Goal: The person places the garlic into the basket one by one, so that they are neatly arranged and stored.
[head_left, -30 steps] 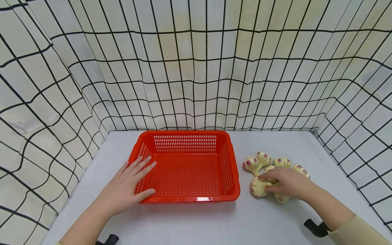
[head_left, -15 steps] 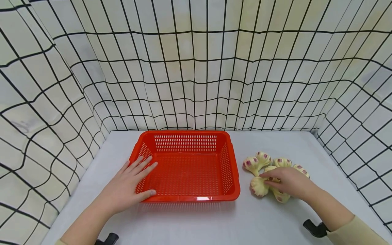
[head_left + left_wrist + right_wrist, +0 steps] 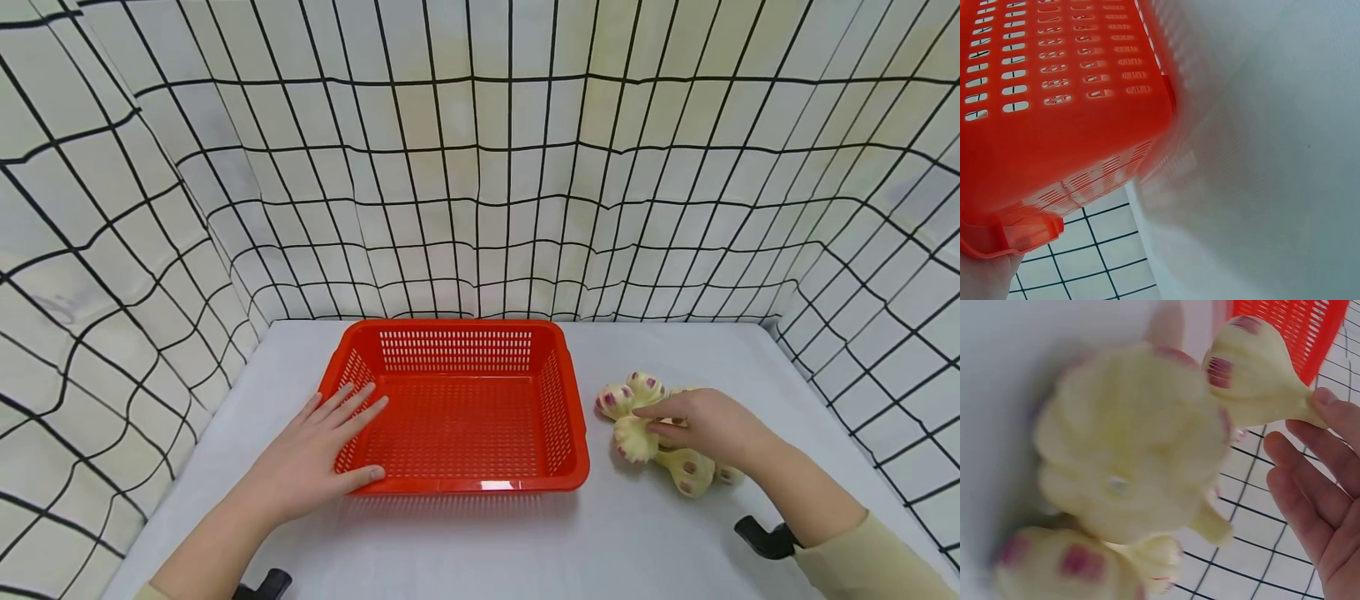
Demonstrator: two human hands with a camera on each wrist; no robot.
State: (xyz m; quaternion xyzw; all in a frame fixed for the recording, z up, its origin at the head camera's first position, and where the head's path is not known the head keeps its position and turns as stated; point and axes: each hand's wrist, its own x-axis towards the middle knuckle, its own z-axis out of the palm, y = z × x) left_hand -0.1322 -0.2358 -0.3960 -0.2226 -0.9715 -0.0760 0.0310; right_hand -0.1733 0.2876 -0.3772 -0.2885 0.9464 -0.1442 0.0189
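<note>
My left hand (image 3: 303, 458) lies spread over the left side of a red perforated plastic basket (image 3: 480, 486), its thumb along the front rim. On the right, my right hand (image 3: 716, 425) pinches the narrow stem of a garlic bulb (image 3: 636, 439) between thumb and fingertips. That stem grip shows clearly in the right wrist view, the garlic bulb (image 3: 1254, 375) pale with purple patches. Several similar garlic bulbs (image 3: 688, 472) cluster around and below this hand, some partly hidden by it. A large one (image 3: 1129, 444) fills the middle of the right wrist view.
A white table surface (image 3: 480, 550) carries the basket and the garlic. Black grid netting (image 3: 480, 200) over white sheeting rises at the back and both sides. Black curved pieces (image 3: 765, 537) show beside both wrists.
My right hand has risen slightly and pulled at the garlic bulb, which has tilted. Neighbouring bulbs have rolled, one now showing its patched end. My left hand has stayed on the basket.
</note>
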